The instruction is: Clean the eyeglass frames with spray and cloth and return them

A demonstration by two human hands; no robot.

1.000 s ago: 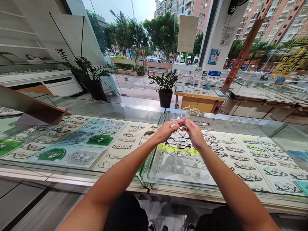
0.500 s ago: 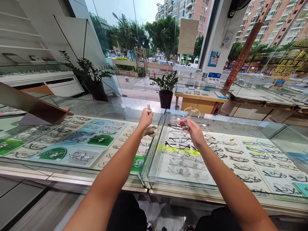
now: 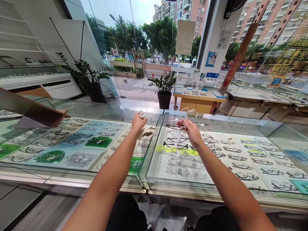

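Pinching a thin, transparent pair of glasses with rounded rims point(image 3: 189, 112), the right hand point(image 3: 192, 131) had it just beyond its fingers, towards twelve o'clock; a loosened pinch could have let it twist or drop. At nine o'clock, the left hand point(image 3: 138, 122) had its fingers wrapped round a small, pale bottle point(image 3: 141, 114). A crumpled beige cloth point(image 3: 148, 131) lay at four o'clock from that hand; its folds could have tipped the bottle if set there. Beneath, the hard glass-topped table point(image 3: 183, 194) could have scratched dropped lenses.

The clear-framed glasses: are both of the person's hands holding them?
No, only the right hand holds the clear-framed glasses, while the left hand grips a small bottle away from them.
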